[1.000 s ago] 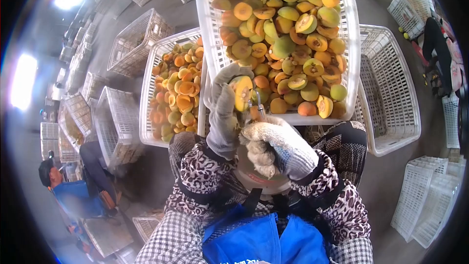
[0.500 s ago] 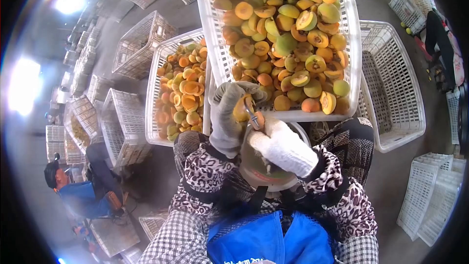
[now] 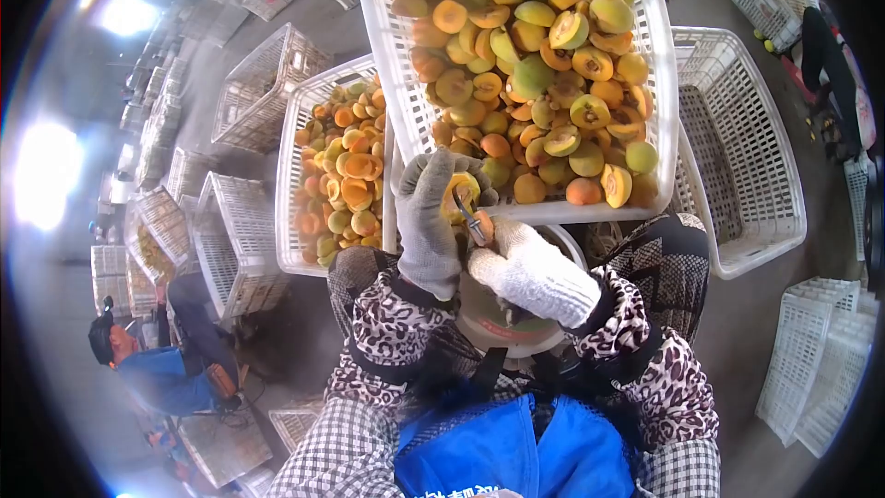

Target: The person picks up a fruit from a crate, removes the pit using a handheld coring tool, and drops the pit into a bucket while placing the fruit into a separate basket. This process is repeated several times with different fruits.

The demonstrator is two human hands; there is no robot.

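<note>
Wearing a grey glove, my left hand [image 3: 427, 217] is closed around a yellow-orange halved fruit [image 3: 464, 188], like a peach or apricot, with its cut face toward the right. My right hand [image 3: 535, 267], in a white knit glove, grips a pitting knife [image 3: 481, 229] with a brownish handle and a curved metal blade. The blade's tip is at the cut face of the fruit. Both hands are over a pale bucket [image 3: 512, 341] between my knees, at the near edge of a large white crate [image 3: 590, 213] heaped with halved fruit.
A second white crate [image 3: 287, 184] of orange fruit halves stands at left, and another crate [image 3: 793, 212] at right. Stacked crates [image 3: 800, 360] are at lower right, more crates [image 3: 241, 240] at left. A person in blue [image 3: 166, 373] sits at far left.
The fruit half has turned a little in my left hand, showing more of its cut face. The knife has shifted slightly down and left. The whole view has tilted slightly.
</note>
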